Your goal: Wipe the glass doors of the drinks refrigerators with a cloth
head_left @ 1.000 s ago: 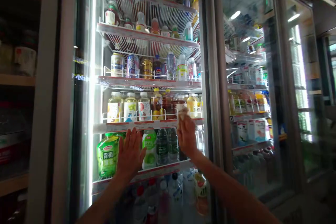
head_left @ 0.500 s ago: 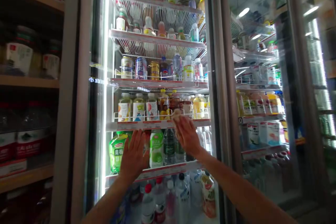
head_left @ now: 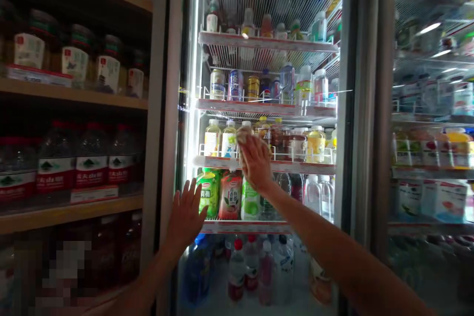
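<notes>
R hand (head_left: 256,164) holds crumpled cloth (head_left: 244,134) at glass door (head_left: 296,276), part-hiding bottles (head_left: 251,201); L hand (head_left: 185,216) wide; wooden shelves (head_left: 74,212) on L.

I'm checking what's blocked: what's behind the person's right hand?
Past the right hand and pale cloth, a white cap and a green bottle show. Most of the capped bottle and part of the shelf edge are covered.

Along the shelves (head_left: 268,43), left hand (head_left: 185,215) has moved left, right hand (head_left: 256,162) and cloth (head_left: 244,134) left and up
</notes>
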A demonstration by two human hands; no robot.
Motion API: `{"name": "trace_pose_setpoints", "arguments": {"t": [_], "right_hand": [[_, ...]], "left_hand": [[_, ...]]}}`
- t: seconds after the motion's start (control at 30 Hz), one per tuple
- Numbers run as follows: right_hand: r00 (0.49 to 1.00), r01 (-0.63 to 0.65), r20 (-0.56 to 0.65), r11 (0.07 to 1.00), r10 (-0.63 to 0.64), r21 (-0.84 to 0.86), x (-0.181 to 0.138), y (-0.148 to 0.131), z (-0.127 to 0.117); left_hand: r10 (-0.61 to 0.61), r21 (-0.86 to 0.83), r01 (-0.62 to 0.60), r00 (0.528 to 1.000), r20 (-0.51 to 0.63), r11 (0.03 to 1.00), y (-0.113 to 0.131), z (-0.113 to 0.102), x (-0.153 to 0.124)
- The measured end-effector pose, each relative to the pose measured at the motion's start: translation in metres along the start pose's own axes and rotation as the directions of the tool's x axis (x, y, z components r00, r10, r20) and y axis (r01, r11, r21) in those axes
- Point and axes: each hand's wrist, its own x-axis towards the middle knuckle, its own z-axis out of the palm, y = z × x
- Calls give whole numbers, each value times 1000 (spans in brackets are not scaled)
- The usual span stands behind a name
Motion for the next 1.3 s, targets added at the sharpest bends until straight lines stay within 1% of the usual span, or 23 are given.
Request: {"name": "trace_pose_setpoints", "arguments": {"t": [0.03, 0.1, 0.13, 0.17, 0.2, 0.27, 0.33, 0.4, 0.5, 0.53, 0.57, 0.63, 0.7, 0.73, 0.87, 0.9, 0.97, 1.03, 1.1, 1.17, 1.23, 1.27, 1.3], "right_hand": [[992, 112, 55, 993, -114, 29, -8, -12, 5], [913, 361, 161, 927, -374, 106, -29, -34, 14], [871, 437, 182, 889, -456, 136, -37, -43, 17], [855, 464, 184, 874, -485, 148, -39, -49, 20], [873, 436, 172, 889, -455, 141, -37, -53, 22], [952, 270, 122, 957, -282, 103, -21, -58, 25], [985, 141, 92, 986, -149, 89, -9, -66, 27], [968, 214, 105, 968, -228, 131, -16, -80, 28], [846, 474, 144, 847, -514, 239, -48, -103, 32], [811, 520, 148, 814, -565, 259, -54, -108, 34], [807, 524, 152, 811, -570, 259, -56, -111, 35], [870, 427, 167, 879, -464, 214, -50, -113, 37], [929, 299, 175, 940, -326, 162, -46, -111, 38], [932, 287, 180, 945, -314, 159, -49, -109, 37], [829, 480, 194, 846, -524, 233, -81, -86, 28], [830, 485, 191, 847, -525, 218, -85, -75, 25], [904, 377, 165, 918, -394, 124, -80, -50, 17], [977, 191, 95, 982, -191, 11, -70, -26, 9], [991, 118, 60, 992, -115, -39, -73, -9, 1], [967, 231, 121, 973, -226, -22, -90, 1, -6], [911, 365, 199, 931, -362, 24, -108, 10, -13], [902, 381, 208, 924, -379, 29, -111, 16, -16], [918, 349, 195, 937, -345, 14, -111, 22, -19]], "left_hand": [[-6, 12, 6, 1000, 16, 1000, -5, -2, -6], [-2, 39, 0, 999, 46, 999, -14, -4, -19], [-1, 49, -2, 998, 61, 999, -19, -5, -27], [-6, 56, 2, 997, 78, 998, -22, -6, -34], [-16, 61, 10, 995, 95, 998, -26, -6, -40], [-47, 75, 38, 991, 123, 996, -32, -6, -50], [-65, 93, 53, 989, 133, 994, -36, -7, -57], [-58, 107, 45, 992, 116, 993, -40, -10, -65], [-44, 107, 36, 997, 70, 994, -44, -14, -77], [-43, 102, 37, 997, 57, 994, -44, -15, -80], [-43, 97, 38, 998, 48, 995, -44, -15, -83], [-52, 92, 48, 998, 35, 995, -43, -15, -84], [-59, 86, 56, 998, 27, 995, -40, -14, -83], [-56, 83, 54, 998, 22, 995, -38, -13, -83], [-15, 73, 13, 1000, 26, 997, -28, -10, -81], [-13, 63, 11, 999, 31, 998, -24, -10, -79], [-9, 31, 8, 999, 33, 999, -13, -9, -74], [9, 12, -9, 1000, 18, 1000, 3, -7, -66], [51, 7, -51, 999, -8, 999, 21, -7, -57], [96, 0, -96, 995, -26, 995, 38, -7, -48], [133, -13, -133, 991, -23, 991, 52, -8, -40], [142, -18, -143, 990, -16, 990, 59, -8, -36], [146, -23, -146, 989, -10, 989, 65, -9, -33]]}}
